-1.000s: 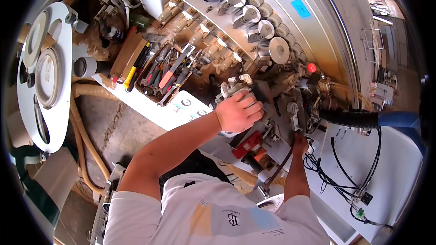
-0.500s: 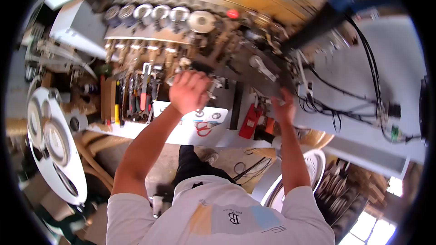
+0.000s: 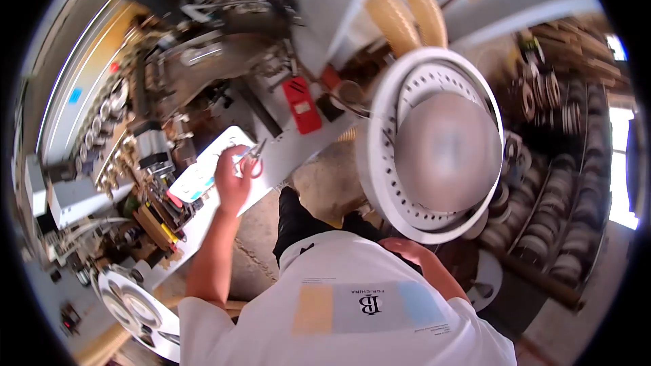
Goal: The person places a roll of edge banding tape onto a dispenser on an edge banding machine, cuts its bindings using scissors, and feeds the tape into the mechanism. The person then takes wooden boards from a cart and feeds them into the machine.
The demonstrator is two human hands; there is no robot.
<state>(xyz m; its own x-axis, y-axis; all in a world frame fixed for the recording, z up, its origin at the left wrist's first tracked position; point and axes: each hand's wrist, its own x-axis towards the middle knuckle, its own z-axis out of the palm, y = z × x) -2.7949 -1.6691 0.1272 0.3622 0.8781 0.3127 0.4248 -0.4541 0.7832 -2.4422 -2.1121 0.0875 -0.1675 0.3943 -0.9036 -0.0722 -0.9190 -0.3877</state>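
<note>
My left hand (image 3: pixel 232 171) is closed on a pair of scissors (image 3: pixel 251 161) with red handles, over the edge of the white panel (image 3: pixel 203 171) with printed pictures. The scissors' blades point up and away from the fingers. My right hand (image 3: pixel 401 249) is low beside my waist, just below the rim of the large white round machine (image 3: pixel 380 183). Its fingers are partly hidden and blurred, so what it touches, if anything, cannot be made out.
A red case (image 3: pixel 302 105) lies on the bench near a dark bar (image 3: pixel 258 107). Hand tools (image 3: pixel 165 229) are at the left. A grey dome (image 3: pixel 447 152) fills the round machine. Racks of wheels (image 3: pixel 542 230) stand at the right, beige hoses (image 3: pixel 400 13) behind.
The view has swung to the right, bringing the round machine into the middle. My left hand has moved to the scissors and taken hold of them. My right hand has left the bench and dropped to my waist.
</note>
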